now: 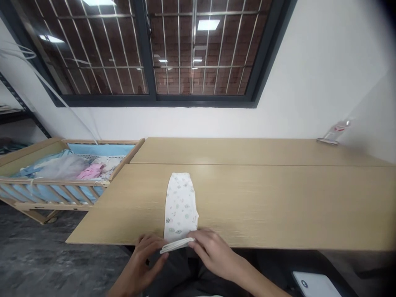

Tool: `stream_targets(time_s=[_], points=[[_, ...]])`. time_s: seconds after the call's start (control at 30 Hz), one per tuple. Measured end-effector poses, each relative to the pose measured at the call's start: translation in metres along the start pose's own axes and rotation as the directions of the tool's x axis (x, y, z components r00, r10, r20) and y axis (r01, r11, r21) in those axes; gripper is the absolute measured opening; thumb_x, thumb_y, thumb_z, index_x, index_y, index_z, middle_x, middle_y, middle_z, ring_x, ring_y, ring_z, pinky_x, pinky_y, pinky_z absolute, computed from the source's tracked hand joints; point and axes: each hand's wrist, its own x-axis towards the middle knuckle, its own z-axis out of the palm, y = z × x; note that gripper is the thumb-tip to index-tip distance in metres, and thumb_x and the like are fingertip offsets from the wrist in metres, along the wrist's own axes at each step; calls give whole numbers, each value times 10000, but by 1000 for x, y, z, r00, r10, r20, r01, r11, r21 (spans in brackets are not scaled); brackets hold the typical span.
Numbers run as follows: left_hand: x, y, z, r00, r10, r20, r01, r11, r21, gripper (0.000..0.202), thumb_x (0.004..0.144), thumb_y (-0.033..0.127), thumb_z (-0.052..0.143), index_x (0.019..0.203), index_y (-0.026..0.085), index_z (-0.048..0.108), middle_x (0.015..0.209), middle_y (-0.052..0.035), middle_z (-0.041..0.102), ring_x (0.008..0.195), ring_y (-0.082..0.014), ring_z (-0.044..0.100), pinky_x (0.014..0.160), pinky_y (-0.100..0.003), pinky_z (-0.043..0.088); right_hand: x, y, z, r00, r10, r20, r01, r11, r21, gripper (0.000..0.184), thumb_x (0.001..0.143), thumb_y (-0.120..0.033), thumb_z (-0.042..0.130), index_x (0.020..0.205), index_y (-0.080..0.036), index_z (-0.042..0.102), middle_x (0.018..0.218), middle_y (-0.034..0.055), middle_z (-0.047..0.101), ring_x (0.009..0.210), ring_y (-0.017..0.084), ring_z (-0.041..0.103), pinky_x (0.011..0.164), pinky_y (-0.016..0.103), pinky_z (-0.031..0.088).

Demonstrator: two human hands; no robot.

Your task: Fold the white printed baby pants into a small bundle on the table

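Observation:
A pair of small white baby pants (181, 202) with a faint print lies folded lengthwise on the table, the narrow end pointing away from me. Its near end is raised at the table's front edge, showing stacked layers. My left hand (144, 258) has the left corner of that end between thumb and fingers. At the right corner, my right hand (213, 251) pinches the layers, fingers on top and thumb below.
The wooden table (278, 198) has a seam across it. A wooden crib (71, 181) with blue lining and cloths adjoins at left. A clear plastic packet (335, 132) stands at the back right. A white phone (315, 284) lies low at right, below the tabletop.

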Motion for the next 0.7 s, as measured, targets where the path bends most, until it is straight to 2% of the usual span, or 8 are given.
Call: stream_targets(time_s=[0.1,0.2,0.27,0.37,0.47,0.53,0.7], points=[[21,-4,-3,998,-48,-39,43,993,-113,110,988,288,575,1005,265,681,929,-6,728,883,-168,657,836,-317,499,7,-2,-17,999,38,-33,-35,995,96,289,1071,-357,408,1167,-266,665,1070,51,736,986,218,690,863,321,535],[53,-14,-7,976,-132,-175,108,984,-139,203,966,400,594,900,236,691,849,-19,721,831,-187,650,815,-333,511,25,3,-34,993,8,-119,10,988,152,286,1062,-385,439,1195,-267,663,1129,63,715,1029,219,675,902,332,530],[80,-22,-11,949,-208,-238,173,972,-161,274,945,472,604,885,222,700,861,-31,728,844,-199,652,816,-334,512,46,13,-45,982,-18,-190,48,986,157,297,1052,-398,462,1186,-248,680,1129,80,697,1049,224,659,914,346,527],[124,-38,-14,921,-315,-228,268,939,-217,328,930,512,592,929,206,708,867,-29,725,815,-185,644,758,-290,502,88,37,-56,951,3,-308,48,987,156,306,1017,-414,528,1170,-216,705,1086,93,696,1003,227,654,891,361,525],[165,-56,-8,892,-405,-202,361,906,-222,367,942,500,528,993,179,699,849,-28,717,765,-170,634,698,-259,483,134,71,-55,892,144,-428,-31,965,261,318,947,-399,609,1145,-169,702,989,87,724,863,210,663,786,341,529],[188,-70,2,865,-460,-200,423,883,-201,365,954,457,485,1018,162,690,846,-39,721,747,-172,640,679,-258,473,160,95,-49,863,218,-455,-67,943,326,305,908,-380,635,1091,-147,703,911,77,726,804,198,657,729,316,520],[220,-98,32,807,-556,-198,541,831,-129,274,944,331,493,993,148,692,929,-98,752,843,-206,678,742,-279,468,198,142,-31,836,294,-464,-183,945,270,216,889,-321,597,959,-145,700,826,50,710,722,169,620,688,286,492]])
